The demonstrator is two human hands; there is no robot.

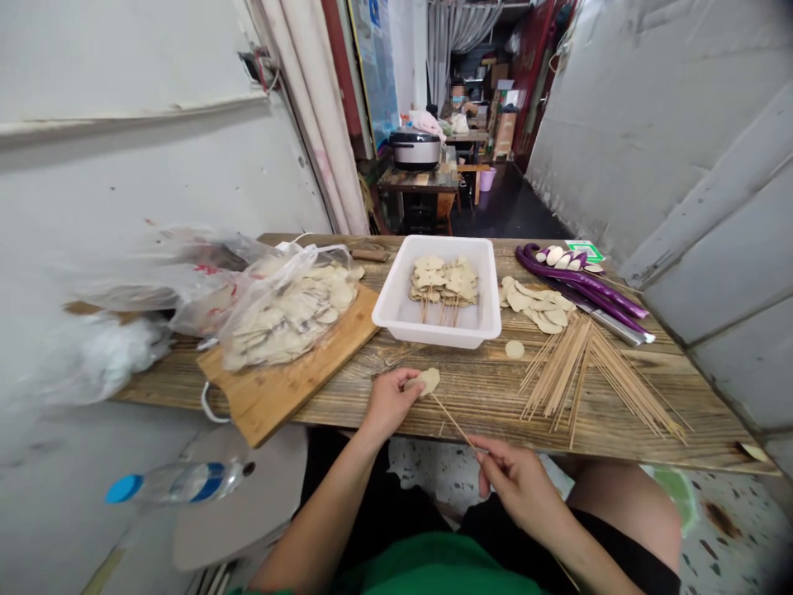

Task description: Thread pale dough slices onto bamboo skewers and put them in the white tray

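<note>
My left hand [389, 402] pinches a pale round eggplant slice [426, 380] just above the wooden table's front edge. My right hand [514, 479] grips the lower end of a thin bamboo skewer [452, 420], whose tip reaches the slice. A white plastic tub [402, 310] behind my hands holds several skewered slices [444, 281]. To its right lie loose slices [538, 302], one stray slice [514, 349] and a fanned pile of bare skewers [588, 372].
A cutting board [278, 388] on the left carries a plastic bag of slices [291, 310]. Purple eggplant pieces [576, 277] and a knife [610, 324] lie at the far right. A water bottle [179, 482] rests on a stool. A person sits far back in the room.
</note>
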